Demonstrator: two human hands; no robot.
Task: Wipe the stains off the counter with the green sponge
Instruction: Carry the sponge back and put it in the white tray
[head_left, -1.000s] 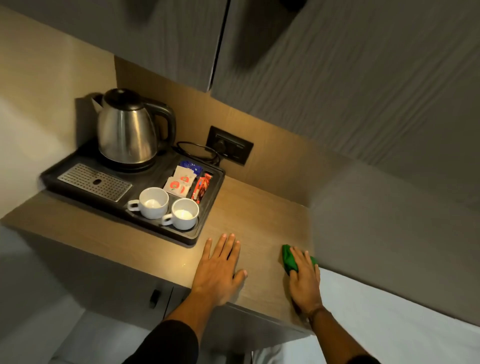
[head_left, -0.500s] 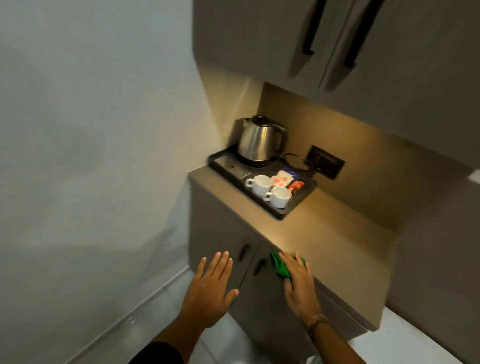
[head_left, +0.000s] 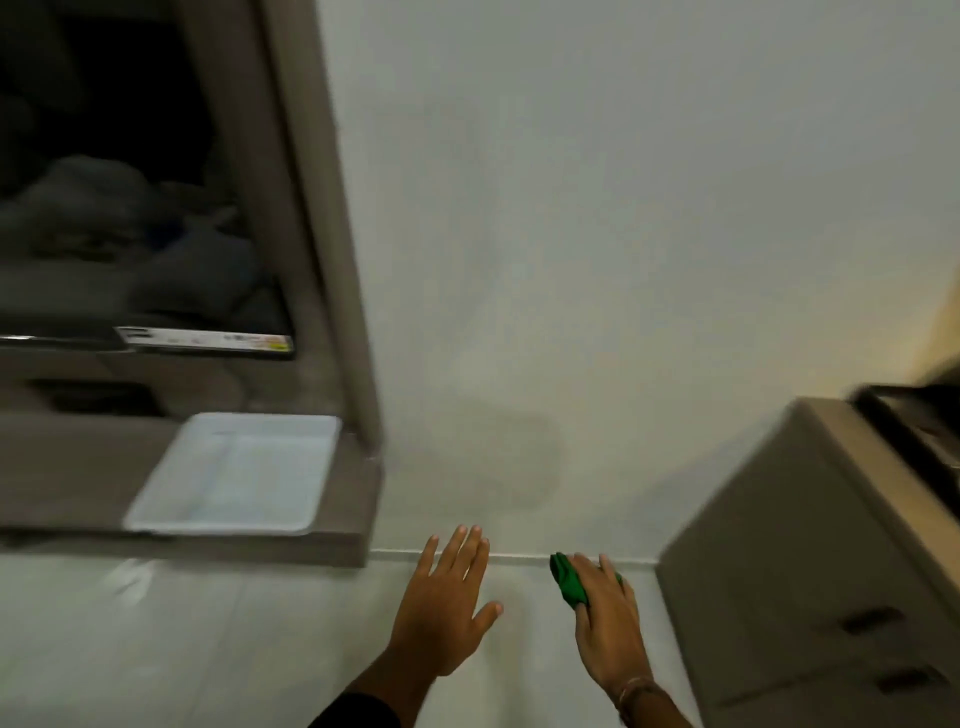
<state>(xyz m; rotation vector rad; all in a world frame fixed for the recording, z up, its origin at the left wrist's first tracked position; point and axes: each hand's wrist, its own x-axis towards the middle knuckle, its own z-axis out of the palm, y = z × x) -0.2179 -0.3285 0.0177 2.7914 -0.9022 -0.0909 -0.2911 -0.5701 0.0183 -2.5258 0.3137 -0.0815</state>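
Observation:
My right hand (head_left: 608, 623) holds the green sponge (head_left: 570, 579) under its fingers, out in the air above the floor. My left hand (head_left: 447, 608) hovers beside it, flat, fingers spread, holding nothing. The counter (head_left: 831, 431) with the black tray (head_left: 914, 421) is only a blurred sliver at the right edge, well away from both hands. No stains can be made out in this blurred view.
A white wall (head_left: 623, 234) fills the middle. The grey cabinet (head_left: 789, 571) below the counter stands at right. At left a grey shelf (head_left: 78, 478) carries a white tray (head_left: 234, 473), with a dark recess above. Pale floor tiles (head_left: 182, 649) lie below.
The view has swung left, away from the counter to the wall and the shelf. Both hands have left the counter and now hang in the air, the sponge still in the right.

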